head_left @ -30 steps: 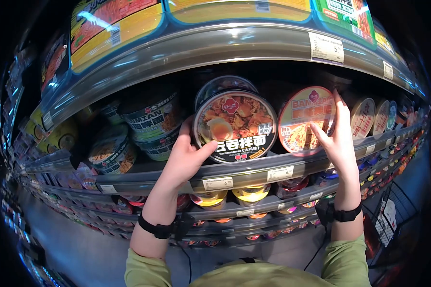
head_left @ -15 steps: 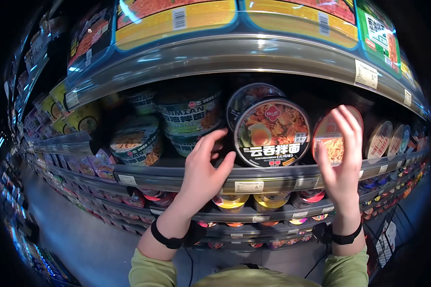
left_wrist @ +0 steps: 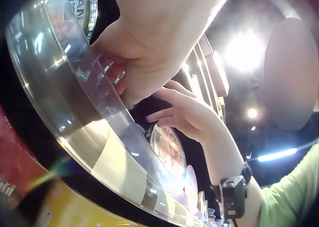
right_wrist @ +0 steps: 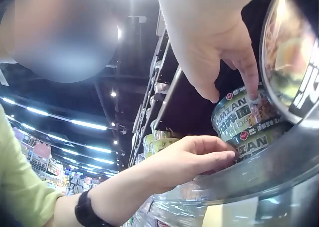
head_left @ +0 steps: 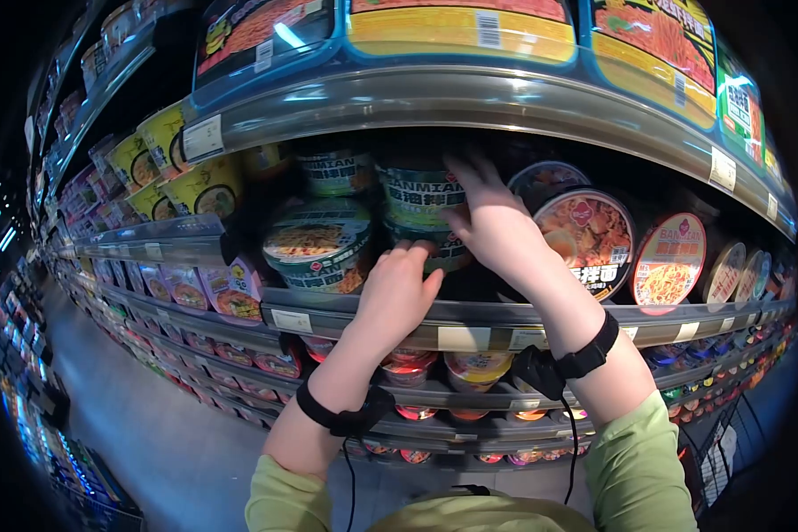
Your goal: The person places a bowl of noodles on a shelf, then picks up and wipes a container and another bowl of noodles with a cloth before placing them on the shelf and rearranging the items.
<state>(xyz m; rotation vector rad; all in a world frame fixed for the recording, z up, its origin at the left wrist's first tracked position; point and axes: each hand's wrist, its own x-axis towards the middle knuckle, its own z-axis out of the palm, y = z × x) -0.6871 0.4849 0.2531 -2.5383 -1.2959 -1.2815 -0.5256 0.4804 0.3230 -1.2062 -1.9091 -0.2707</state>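
Observation:
Two green noodle bowls stand stacked on the middle shelf, the upper bowl (head_left: 415, 188) (right_wrist: 233, 115) above the lower bowl (head_left: 449, 254) (right_wrist: 255, 145). My right hand (head_left: 498, 222) (right_wrist: 214, 45) reaches over the stack's right side, fingers extended, one fingertip at the upper bowl's front. Lower down, my left hand (head_left: 397, 288) (right_wrist: 192, 156) has bent fingertips against the lower bowl's left front; the left wrist view shows this hand (left_wrist: 144, 52) close up. Left of the stack is another green bowl (head_left: 317, 244); on the right, a round black-rimmed bowl (head_left: 585, 230) leans with its lid facing out.
A red-rimmed bowl (head_left: 669, 262) and smaller lids line the shelf's right part. Yellow cups (head_left: 206, 191) stand at the left. The upper shelf's edge (head_left: 417, 99) overhangs the bowls, and the price-tagged front rail (head_left: 372, 332) runs below. A black cart (head_left: 727, 452) stands at lower right.
Both hands have left the black-rimmed and red-rimmed bowls and moved left to the green stack. The right hand has crossed in front of the black-rimmed bowl. The head view has shifted left along the shelf.

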